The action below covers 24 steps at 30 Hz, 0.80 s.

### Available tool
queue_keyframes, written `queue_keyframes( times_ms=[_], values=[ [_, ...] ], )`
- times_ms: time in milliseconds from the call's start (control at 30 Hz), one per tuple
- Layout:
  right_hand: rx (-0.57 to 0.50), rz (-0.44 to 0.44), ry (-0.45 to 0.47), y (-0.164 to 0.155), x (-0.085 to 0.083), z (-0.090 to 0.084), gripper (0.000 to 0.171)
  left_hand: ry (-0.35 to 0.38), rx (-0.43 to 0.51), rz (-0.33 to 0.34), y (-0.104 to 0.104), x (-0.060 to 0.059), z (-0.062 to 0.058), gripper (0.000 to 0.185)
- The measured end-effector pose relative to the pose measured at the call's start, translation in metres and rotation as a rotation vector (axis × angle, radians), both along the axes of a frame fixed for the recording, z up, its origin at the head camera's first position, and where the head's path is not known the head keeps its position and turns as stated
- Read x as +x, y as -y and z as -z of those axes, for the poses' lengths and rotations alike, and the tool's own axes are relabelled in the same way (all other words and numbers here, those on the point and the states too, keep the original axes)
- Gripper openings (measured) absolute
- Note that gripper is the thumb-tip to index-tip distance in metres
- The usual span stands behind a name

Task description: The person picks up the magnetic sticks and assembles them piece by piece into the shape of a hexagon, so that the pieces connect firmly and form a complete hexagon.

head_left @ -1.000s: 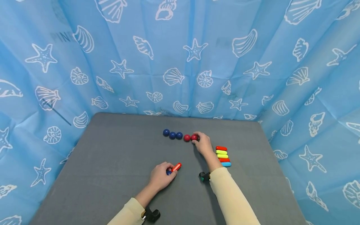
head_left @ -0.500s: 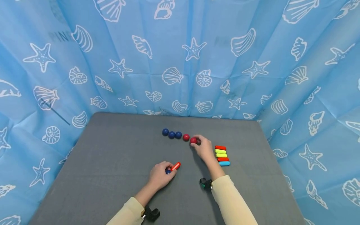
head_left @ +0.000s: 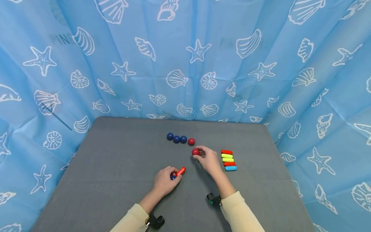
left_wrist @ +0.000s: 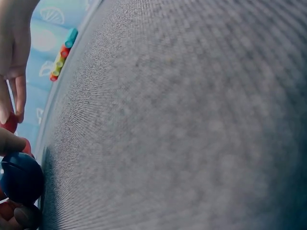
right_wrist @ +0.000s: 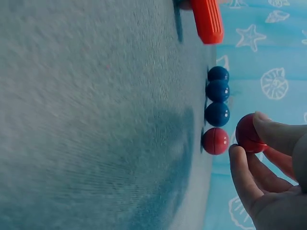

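My right hand (head_left: 206, 158) pinches a red ball (head_left: 195, 152) between thumb and fingers, just above the grey table (head_left: 116, 167); the right wrist view shows that red ball (right_wrist: 249, 134) at the fingertips. My left hand (head_left: 166, 179) rests on the table, gripping a dark blue ball (head_left: 173, 177) joined to a red-orange rod (head_left: 181, 171); the left wrist view shows the blue ball (left_wrist: 20, 177) under the fingers. Behind lie three blue balls (head_left: 176, 139) and one red ball (head_left: 191, 141) in a row.
A stack of short coloured rods (head_left: 228, 159), red, yellow-green, orange and blue, lies right of my right hand. Blue sea-shell curtains (head_left: 185, 58) wall the table on the back and both sides. Black wrist mounts (head_left: 156, 221) sit at my sleeves.
My right hand has lifted the rightmost red ball out of the row and drawn it toward me and slightly left. The left hand has stayed put.
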State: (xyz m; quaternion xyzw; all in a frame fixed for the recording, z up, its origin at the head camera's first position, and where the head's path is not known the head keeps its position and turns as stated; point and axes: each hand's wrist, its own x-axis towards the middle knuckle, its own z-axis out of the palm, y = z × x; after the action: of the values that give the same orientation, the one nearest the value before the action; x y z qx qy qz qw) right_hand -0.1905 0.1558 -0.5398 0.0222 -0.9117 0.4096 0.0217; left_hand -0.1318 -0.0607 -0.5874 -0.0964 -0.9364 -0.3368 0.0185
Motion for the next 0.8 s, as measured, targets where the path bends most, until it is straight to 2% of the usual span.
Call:
queue_keyframes(
  times_ms=[267,467,633,800],
  values=[
    [-0.052,-0.043,0.049,0.006,0.015,-0.002,0.041,0.002,-0.002,0.006,0.001,-0.001,-0.002,0.018],
    [-0.008,-0.095,0.060,0.008,0.023,0.006,0.037,-0.047,-0.006,-0.008,-0.001,0.000,0.002,0.018],
    [0.015,-0.108,0.087,0.009,0.026,0.011,0.038,-0.054,-0.005,0.009,-0.004,-0.001,0.002,0.018],
    [0.022,-0.196,0.098,0.012,0.028,0.014,0.037,-0.058,0.005,0.005,-0.002,0.000,0.001,0.015]
  ],
)
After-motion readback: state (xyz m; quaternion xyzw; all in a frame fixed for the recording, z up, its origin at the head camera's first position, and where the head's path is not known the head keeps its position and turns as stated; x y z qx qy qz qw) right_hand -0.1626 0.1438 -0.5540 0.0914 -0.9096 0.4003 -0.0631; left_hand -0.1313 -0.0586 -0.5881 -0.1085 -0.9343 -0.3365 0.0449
